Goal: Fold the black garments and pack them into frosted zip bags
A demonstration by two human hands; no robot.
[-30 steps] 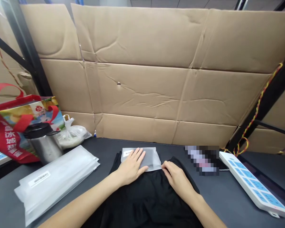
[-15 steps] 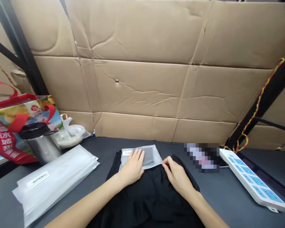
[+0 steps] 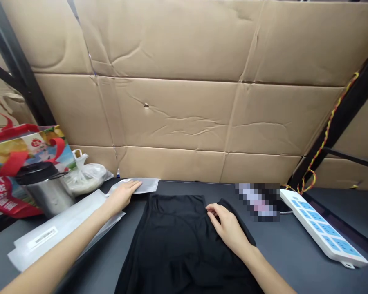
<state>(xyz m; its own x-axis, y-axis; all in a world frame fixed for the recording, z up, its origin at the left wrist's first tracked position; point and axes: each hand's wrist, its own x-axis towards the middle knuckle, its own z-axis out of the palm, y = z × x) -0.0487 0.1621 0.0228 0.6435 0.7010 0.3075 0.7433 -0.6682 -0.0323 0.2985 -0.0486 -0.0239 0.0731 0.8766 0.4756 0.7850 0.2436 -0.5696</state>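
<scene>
My left hand [image 3: 124, 197] is at the back left with a small frosted plastic bag [image 3: 149, 185] under its fingers. The fingers lie close together over the bag and the thumb is hidden. A black garment [image 3: 174, 232], which looks like trousers or a skirt, is spread in front of me with its waistband toward the back. At its upper right edge is my right hand [image 3: 228, 226], fingers loosely curled, thumb apart, and nothing visible between them. Below my left arm lies a stack of larger frosted plastic bags [image 3: 67, 214] with a barcode label [image 3: 43, 238].
At the left stand a steel tumbler [image 3: 49, 196] with a black lid, a red printed carrier bag [image 3: 24, 151] and a knotted plastic bag [image 3: 87, 175]. A white power strip [image 3: 323, 228] and a pixelated item [image 3: 259, 202] lie at the right. Cardboard [image 3: 178, 94] lines the back.
My left hand has moved the small frosted bag off the garment to the back left, uncovering the waistband. My right hand has let go of the bag's corner and stayed nearly in place.
</scene>
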